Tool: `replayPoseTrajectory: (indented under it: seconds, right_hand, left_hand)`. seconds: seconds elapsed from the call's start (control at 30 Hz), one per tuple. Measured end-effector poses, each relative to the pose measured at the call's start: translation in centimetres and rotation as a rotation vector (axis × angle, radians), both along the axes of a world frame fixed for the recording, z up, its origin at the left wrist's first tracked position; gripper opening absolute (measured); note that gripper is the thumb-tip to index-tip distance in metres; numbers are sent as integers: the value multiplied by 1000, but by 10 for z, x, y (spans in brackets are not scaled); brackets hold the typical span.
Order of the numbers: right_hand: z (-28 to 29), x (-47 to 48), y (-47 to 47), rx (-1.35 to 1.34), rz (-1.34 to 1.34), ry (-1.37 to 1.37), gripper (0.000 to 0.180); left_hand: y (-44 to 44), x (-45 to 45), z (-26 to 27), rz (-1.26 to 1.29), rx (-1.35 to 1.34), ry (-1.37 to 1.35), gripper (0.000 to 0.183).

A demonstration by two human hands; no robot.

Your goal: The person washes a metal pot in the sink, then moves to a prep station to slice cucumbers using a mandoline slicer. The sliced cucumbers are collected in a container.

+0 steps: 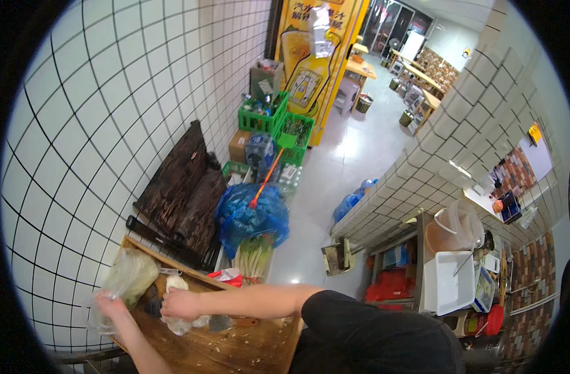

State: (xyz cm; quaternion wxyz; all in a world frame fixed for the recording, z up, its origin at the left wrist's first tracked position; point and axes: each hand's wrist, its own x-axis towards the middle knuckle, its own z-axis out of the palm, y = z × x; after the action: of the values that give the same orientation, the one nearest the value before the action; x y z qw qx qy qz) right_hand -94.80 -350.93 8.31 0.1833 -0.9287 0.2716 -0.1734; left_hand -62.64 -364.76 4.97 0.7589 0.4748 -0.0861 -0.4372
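Note:
At the far left corner of a wooden worktop [210,348], my left hand [111,306] grips the edge of a clear plastic bag [136,266]. Something pale green, perhaps a cabbage, shows through the film. Just right of it, my right hand [180,304] is curled over a crumpled white cloth [176,326] lying on the wood. Part of the cloth is hidden under the hand. Beside it lies a flat grey metal blade [220,322], with a wooden handle [246,322] to its right. A small metal tool [171,271] rests near the back edge. Small pale scraps dot the wood.
Behind the worktop stand bundled green onions [253,257], a full blue plastic bag [252,215] and green bottle crates [262,114]. Dark boards [177,196] lean on the tiled wall. A dustpan [337,258] is on the floor. To the right, a counter holds a white tray [448,283].

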Motion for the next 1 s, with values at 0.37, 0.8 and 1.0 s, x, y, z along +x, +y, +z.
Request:
replayPoseTrajectory:
  seconds: [0.37, 0.8, 1.0]
  right_hand:
    - [-95, 22, -82, 4, -298, 355, 32]
    - [5, -197, 202, 407, -725, -191, 16]
    - [-2, -249, 379, 657, -1133, -286, 19]
  left_hand:
    - [-12, -59, 15, -298, -51, -52, 21]
    - [163, -110, 4, 130, 218, -521, 41]
    - [304, -240, -38, -444, 253, -678, 19]
